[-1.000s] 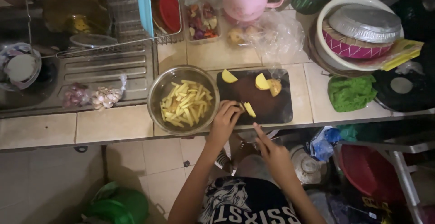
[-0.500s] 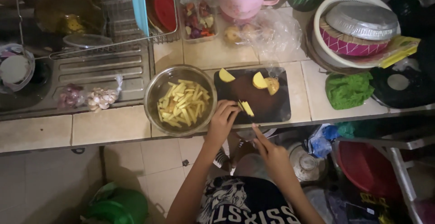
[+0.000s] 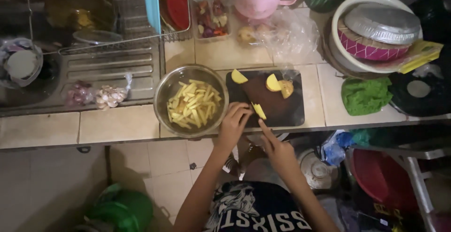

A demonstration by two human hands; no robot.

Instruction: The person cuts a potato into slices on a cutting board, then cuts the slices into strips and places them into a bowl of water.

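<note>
My left hand (image 3: 233, 121) is curled on the potato slice (image 3: 259, 111) at the front edge of the dark cutting board (image 3: 286, 112), which sits at the counter's (image 3: 117, 124) front edge just right of the steel bowl (image 3: 164, 91) of cut strips. My right hand (image 3: 277, 148) hangs off the counter's front edge, closed around what looks like a knife, though I cannot tell for sure. As I judge it, the fingertips pinning so small a piece could be nicked, or the slice could skid off the edge.
</note>
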